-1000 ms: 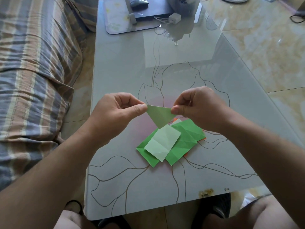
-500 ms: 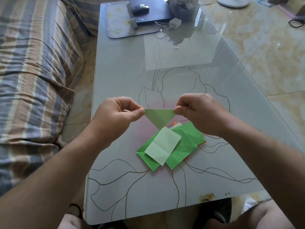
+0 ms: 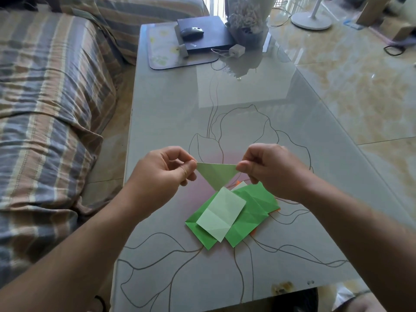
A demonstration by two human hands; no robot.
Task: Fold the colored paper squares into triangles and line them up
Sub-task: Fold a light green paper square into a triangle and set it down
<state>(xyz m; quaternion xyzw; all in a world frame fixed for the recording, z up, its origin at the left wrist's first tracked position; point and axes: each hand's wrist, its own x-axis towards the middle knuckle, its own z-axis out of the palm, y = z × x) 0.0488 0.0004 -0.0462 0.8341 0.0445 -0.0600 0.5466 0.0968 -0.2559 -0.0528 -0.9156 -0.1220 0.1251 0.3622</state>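
Since a second ago the pale green triangle (image 3: 216, 175) had levelled out, its long edge now horizontal. The left hand (image 3: 164, 171) pinched one corner, the right hand (image 3: 271, 170) the other, above the green paper pile (image 3: 245, 212) on the worktop (image 3: 171, 113). No writing was legible.

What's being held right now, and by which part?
A pale green paper triangle, pinched at its two upper corners: left hand on the left corner, right hand on the right.
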